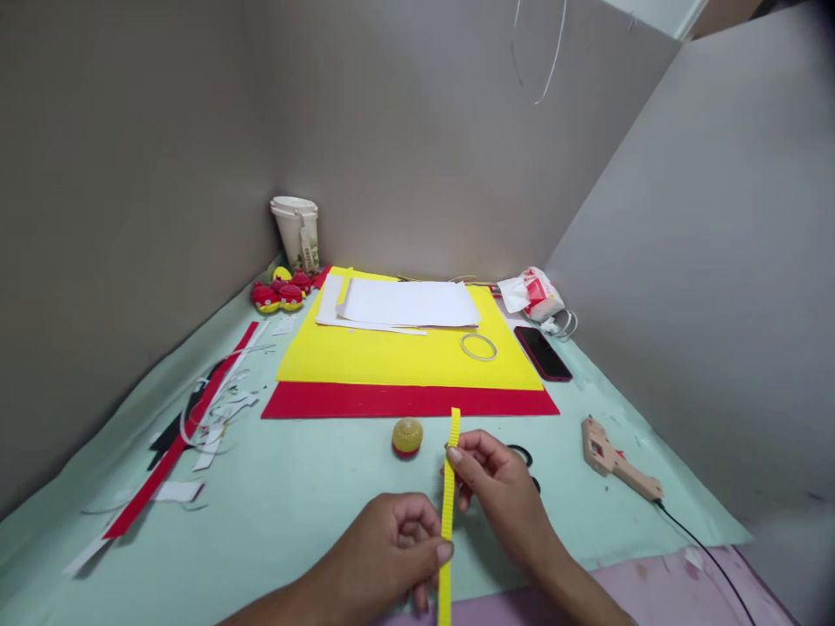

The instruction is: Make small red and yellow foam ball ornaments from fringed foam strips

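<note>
**Two hands pinch a ridged yellow strip above a green table**

Two bare hands hold one narrow yellow strip (448, 513), ridged along its length, upright over the near edge of the pale green table (293, 496). The left hand (391, 543) grips the strip low down, thumb and fingers closed on it, with the strip's tail running out of the bottom of the view. The right hand (499, 487) pinches the same strip higher up between thumb and forefinger, and the top end stands free above the fingertips.

Just beyond the strip, on the table, sits a small round ball (407, 436), yellow on top and red beneath. Behind the right hand lie scissors (525, 461), mostly hidden, only the dark handle loops showing. A glue gun (617, 461) lies to the right, its black cord trailing toward the near edge.

Farther back, a yellow sheet (391, 356) lies on a red sheet (404, 402), with white paper (408, 304) stacked on the yellow one and a thin ring (478, 347) near its right side. A dark phone (543, 353) lies just beside the sheets, and a white-and-red packet (531, 294) lies behind it. At the far left corner stands a paper cup (297, 233) with red-and-yellow toys (280, 294) in front of it. Paper scraps (209, 417) and a long red offcut lie along the left side.
</note>
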### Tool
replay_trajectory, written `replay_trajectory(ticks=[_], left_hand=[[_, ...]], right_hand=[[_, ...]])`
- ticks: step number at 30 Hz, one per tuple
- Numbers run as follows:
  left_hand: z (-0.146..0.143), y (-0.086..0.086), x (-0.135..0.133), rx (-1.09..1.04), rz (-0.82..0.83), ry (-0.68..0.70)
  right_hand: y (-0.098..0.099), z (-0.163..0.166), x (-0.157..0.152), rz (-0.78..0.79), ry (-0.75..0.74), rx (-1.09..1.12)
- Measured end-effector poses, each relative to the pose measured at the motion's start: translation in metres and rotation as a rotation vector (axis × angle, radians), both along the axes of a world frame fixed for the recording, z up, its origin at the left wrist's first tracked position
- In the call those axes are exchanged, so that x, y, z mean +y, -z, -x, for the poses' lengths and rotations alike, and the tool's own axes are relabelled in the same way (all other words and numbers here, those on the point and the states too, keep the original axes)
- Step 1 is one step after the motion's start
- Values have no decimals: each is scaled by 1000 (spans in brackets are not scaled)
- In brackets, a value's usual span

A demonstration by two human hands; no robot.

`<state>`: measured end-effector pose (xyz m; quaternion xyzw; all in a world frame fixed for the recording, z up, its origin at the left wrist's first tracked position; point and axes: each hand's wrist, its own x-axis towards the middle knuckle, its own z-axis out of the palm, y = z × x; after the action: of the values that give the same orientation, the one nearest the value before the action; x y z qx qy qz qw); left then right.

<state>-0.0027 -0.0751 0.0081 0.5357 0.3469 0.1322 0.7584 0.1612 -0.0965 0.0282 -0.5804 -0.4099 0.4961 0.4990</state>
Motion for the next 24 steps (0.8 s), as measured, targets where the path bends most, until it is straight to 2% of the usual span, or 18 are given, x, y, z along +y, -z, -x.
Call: replay_trajectory(ticks=[2,5,9,12,15,17,19,22,24], left_hand=[[4,-6,4,-36,-41,-28],[11,-16,12,-71,-216,-198],[18,-24,21,-57,-293,-190],[24,-30,29,-33,-332,-247],[33,-33,43,-55,-402,-469],[38,-29,54,-69,-404,-641],[41,-22,64,-99,-371,-748],[41,-8,73,-120,-303,-763],[40,-4,73,-154,-275,-725]], right_hand=[[-1,1,-3,15,-70,-9],[0,7,-10,28,-189,-57],[-1,14,-14,-22,-238,-193],[-6,7,-10,-27,-200,-166],[-5,-5,1,-94,-49,-318],[3,-8,10,-126,-7,-482],[16,-5,18,-142,-33,-584],[32,3,26,-192,-94,-643],[33,5,25,-218,-99,-644]])
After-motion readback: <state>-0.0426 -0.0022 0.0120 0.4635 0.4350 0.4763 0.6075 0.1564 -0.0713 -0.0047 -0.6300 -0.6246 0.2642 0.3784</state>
